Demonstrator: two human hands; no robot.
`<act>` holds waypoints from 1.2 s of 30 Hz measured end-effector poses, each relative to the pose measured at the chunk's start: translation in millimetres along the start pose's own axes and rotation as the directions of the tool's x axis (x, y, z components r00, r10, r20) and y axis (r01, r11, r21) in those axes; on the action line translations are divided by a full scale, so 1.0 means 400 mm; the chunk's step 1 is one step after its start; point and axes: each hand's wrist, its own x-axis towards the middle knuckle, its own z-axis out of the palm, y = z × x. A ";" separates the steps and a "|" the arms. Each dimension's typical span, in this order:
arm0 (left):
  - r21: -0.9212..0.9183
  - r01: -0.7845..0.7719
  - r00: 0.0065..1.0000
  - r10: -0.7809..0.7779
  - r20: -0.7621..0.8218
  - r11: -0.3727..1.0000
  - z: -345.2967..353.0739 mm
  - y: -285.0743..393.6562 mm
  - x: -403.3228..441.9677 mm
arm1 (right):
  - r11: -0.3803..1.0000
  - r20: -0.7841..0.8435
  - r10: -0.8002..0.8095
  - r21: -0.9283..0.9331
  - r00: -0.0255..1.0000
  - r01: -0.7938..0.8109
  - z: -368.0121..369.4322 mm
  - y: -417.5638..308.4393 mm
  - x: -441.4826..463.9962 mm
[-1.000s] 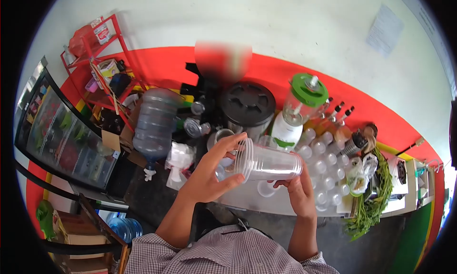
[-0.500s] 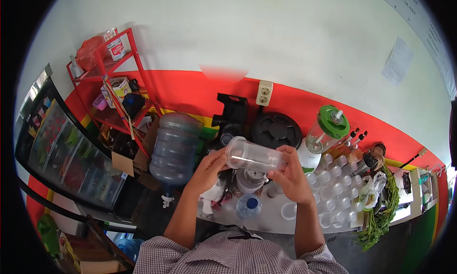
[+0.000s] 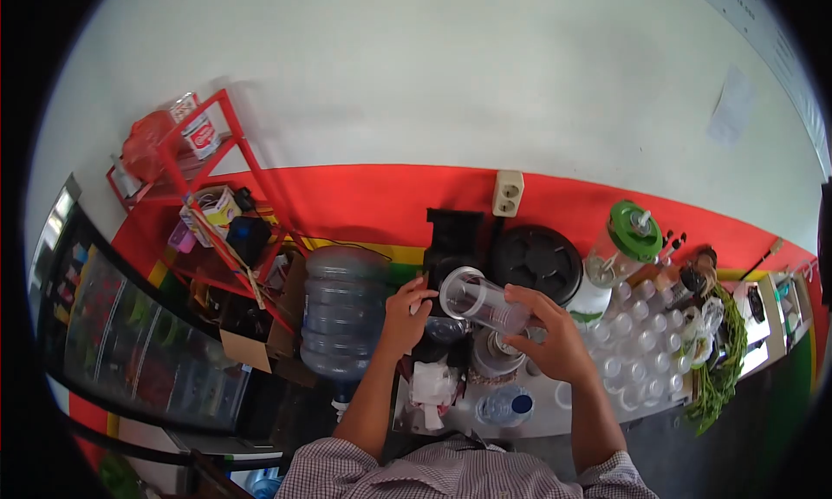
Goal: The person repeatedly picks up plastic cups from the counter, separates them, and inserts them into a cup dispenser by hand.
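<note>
My right hand [image 3: 555, 336] is wrapped round the base end of a stack of clear plastic cups [image 3: 485, 300], which lies tilted with its rims toward the left. Just left of the rims is my left hand [image 3: 406, 315], apart from the cups, its fingers drawn together; whether they hold something small is hard to see. Below the cups stand a metal-topped appliance [image 3: 497, 353] and a clear bottle with a dark blue cap [image 3: 507, 406]. A white plastic packet [image 3: 433, 384] lies under my left hand.
A large water jug [image 3: 345, 313] stands left, beside a red shelf [image 3: 208, 187] and a glass-door fridge [image 3: 147, 343]. Behind the cups are a round black lid [image 3: 537, 265] and a green-lidded blender [image 3: 631, 234]. Many upturned cups [image 3: 641, 343] and green leafy stalks [image 3: 724, 360] are at right.
My left hand has come off the cup stack and moved left of its rims. The stack stays in my right hand. The view has shifted, so the wall socket and bottle now show.
</note>
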 end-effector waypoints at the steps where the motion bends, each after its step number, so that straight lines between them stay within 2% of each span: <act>1: -0.058 0.041 0.999 -0.039 0.036 0.997 0.008 -0.022 0.011 | 1.000 -0.008 0.027 -0.002 1.000 -0.027 0.003 -0.004 -0.004; 2: -0.067 0.052 0.997 -0.048 0.061 0.996 0.019 -0.043 0.019 | 1.000 0.004 0.011 -0.014 1.000 -0.011 0.006 -0.007 -0.007; 4: 0.050 -0.061 0.992 0.055 0.115 0.997 0.030 -0.066 0.041 | 1.000 0.002 0.006 -0.027 1.000 -0.006 0.015 -0.003 -0.010; 5: 0.051 -0.066 0.990 0.059 0.130 0.997 0.037 -0.072 0.046 | 0.999 -0.009 -0.020 -0.049 1.000 0.019 0.017 0.004 -0.008; 7: -0.062 -0.042 0.997 0.046 0.067 0.997 0.059 -0.073 0.044 | 0.997 -0.033 -0.039 -0.067 0.999 0.037 0.036 0.013 0.003; 8: -0.063 -0.042 0.995 0.047 0.084 0.997 0.063 -0.077 0.046 | 0.989 -0.031 -0.125 -0.078 0.992 0.122 0.045 0.020 0.007; 9: -0.199 0.004 0.996 0.015 0.093 0.980 0.063 -0.065 0.041 | 0.975 -0.026 -0.206 -0.090 0.978 0.203 0.052 0.021 0.007; 10: -0.332 0.054 0.994 -0.020 0.105 0.942 0.062 -0.054 0.033 | 0.978 -0.033 -0.190 -0.092 0.981 0.186 0.058 0.017 0.006; 13: -0.420 0.098 0.992 -0.055 0.113 0.902 0.056 -0.019 0.028 | 0.968 -0.034 -0.208 -0.150 0.978 0.200 0.080 -0.004 0.008; 14: -0.433 0.095 0.993 -0.056 0.102 0.896 0.064 -0.030 0.028 | 0.959 -0.009 -0.176 -0.229 0.984 0.170 0.086 -0.006 0.011; 15: -0.357 0.072 0.995 -0.044 0.085 0.931 0.072 -0.049 0.033 | 0.939 0.021 -0.153 -0.308 0.988 0.152 0.089 -0.006 0.020; 16: -0.275 0.054 0.997 -0.036 0.070 0.960 0.075 -0.067 0.033 | 0.934 0.042 -0.163 -0.314 0.986 0.168 0.095 0.005 0.025; 18: -0.297 0.043 0.999 -0.039 0.021 0.954 0.092 -0.090 0.033 | 0.896 0.012 -0.235 -0.385 0.972 0.222 0.112 0.028 0.032; 20: -0.306 0.039 0.999 -0.038 0.008 0.951 0.104 -0.103 0.024 | 0.918 -0.014 -0.188 -0.358 0.982 0.171 0.122 0.027 0.040; 22: -0.424 0.036 0.999 -0.047 -0.016 0.905 0.112 -0.105 0.025 | 0.935 -0.049 -0.136 -0.335 0.990 0.112 0.131 0.019 0.041; 24: -0.433 0.022 1.000 -0.025 -0.001 0.901 0.115 -0.115 0.029 | 0.855 -0.054 -0.157 -0.506 0.986 0.108 0.133 0.006 0.051; 27: -0.423 0.025 1.000 -0.024 0.008 0.906 0.121 -0.118 0.029 | 0.829 -0.046 -0.157 -0.548 0.986 0.107 0.152 0.003 0.060; 29: -0.378 0.052 0.998 -0.040 0.041 0.924 0.109 -0.115 0.021 | 0.836 -0.043 -0.147 -0.540 0.988 0.101 0.165 0.033 0.065; 31: -0.502 0.089 0.995 -0.054 0.084 0.860 0.086 -0.071 0.023 | 0.843 -0.028 -0.138 -0.528 0.990 0.103 0.182 0.056 0.076; 32: -0.491 0.099 0.993 -0.055 0.103 0.866 0.087 -0.063 0.022 | 0.851 -0.044 -0.127 -0.519 0.991 0.086 0.187 0.066 0.082; 34: -0.561 0.168 0.986 -0.152 0.076 0.810 0.090 -0.059 0.013 | 0.870 0.026 -0.112 -0.481 0.993 0.111 0.192 0.082 0.097; 35: -0.559 0.175 0.984 -0.158 0.079 0.811 0.090 -0.068 0.009 | 0.912 0.042 -0.050 -0.406 0.998 0.062 0.190 0.080 0.104; 36: -0.525 0.144 0.989 -0.134 0.057 0.839 0.093 -0.076 0.012 | 0.912 0.044 -0.047 -0.406 0.998 0.061 0.187 0.080 0.111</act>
